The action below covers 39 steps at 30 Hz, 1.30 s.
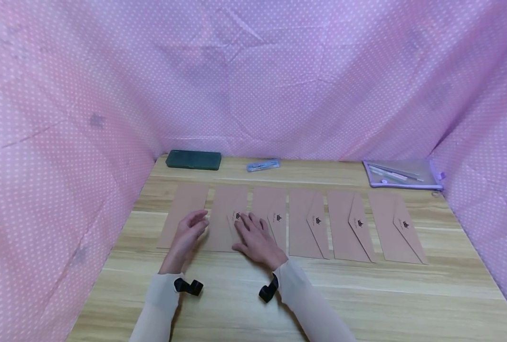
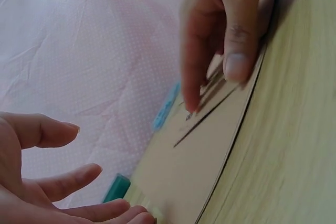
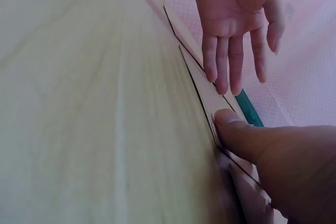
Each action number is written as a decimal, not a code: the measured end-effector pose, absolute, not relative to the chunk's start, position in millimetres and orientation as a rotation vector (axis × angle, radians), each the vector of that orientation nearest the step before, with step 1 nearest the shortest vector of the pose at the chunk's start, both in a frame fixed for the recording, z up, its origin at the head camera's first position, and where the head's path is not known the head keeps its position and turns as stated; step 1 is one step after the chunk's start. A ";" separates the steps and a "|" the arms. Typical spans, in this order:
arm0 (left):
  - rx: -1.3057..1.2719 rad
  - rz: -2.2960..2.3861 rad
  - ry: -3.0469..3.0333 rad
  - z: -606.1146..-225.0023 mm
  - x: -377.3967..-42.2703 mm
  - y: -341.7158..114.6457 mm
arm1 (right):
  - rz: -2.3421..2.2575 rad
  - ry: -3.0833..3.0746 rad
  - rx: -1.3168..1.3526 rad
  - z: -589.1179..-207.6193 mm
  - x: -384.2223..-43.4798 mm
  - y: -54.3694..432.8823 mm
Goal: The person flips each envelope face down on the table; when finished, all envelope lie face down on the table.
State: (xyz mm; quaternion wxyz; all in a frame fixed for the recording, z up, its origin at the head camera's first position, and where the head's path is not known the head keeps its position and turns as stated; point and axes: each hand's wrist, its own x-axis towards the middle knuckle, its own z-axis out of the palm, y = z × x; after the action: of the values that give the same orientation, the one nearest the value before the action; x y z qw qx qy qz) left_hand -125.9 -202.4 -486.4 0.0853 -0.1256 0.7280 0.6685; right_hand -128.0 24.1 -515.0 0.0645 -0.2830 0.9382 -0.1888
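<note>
Several brown paper envelopes stand side by side in a row on the table. My right hand [image 1: 258, 243] lies over the flap side of the second envelope from the left [image 1: 223, 228], its fingers extended and partly covering the printed crown. In the right wrist view its thumb [image 3: 231, 121] is down at the envelope's edge. My left hand [image 1: 189, 232] hovers by the right edge of the leftmost envelope [image 1: 180, 209], palm turned inward, fingers loosely extended and holding nothing. The third envelope [image 1: 262, 199] runs just behind the right hand's fingers.
Further right lie more envelopes [image 1: 306, 225] with pointed flaps and crown prints. Along the back are a dark green case [image 1: 194, 160], a small blue packet [image 1: 263, 165] and a purple-edged clear pouch [image 1: 403, 173] with pens. Pink dotted cloth [image 1: 253, 95] encloses the wooden table [image 1: 386, 299].
</note>
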 end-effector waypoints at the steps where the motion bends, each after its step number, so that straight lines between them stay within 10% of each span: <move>1: -0.379 2.020 2.137 -486.5 -125.7 -202.1 | -0.559 2.830 -0.853 -515.3 -127.9 24.1; 39: -0.167 2.571 1.349 -475.9 -120.3 -213.8 | -0.719 2.770 -0.864 -511.7 -123.7 22.4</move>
State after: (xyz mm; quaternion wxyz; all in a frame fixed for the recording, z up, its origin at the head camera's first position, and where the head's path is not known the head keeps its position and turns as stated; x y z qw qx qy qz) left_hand -120.3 -213.8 -475.9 0.1165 -0.0571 0.4607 0.8780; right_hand -123.7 22.4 -511.7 0.0759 -0.2880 0.9240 -0.2397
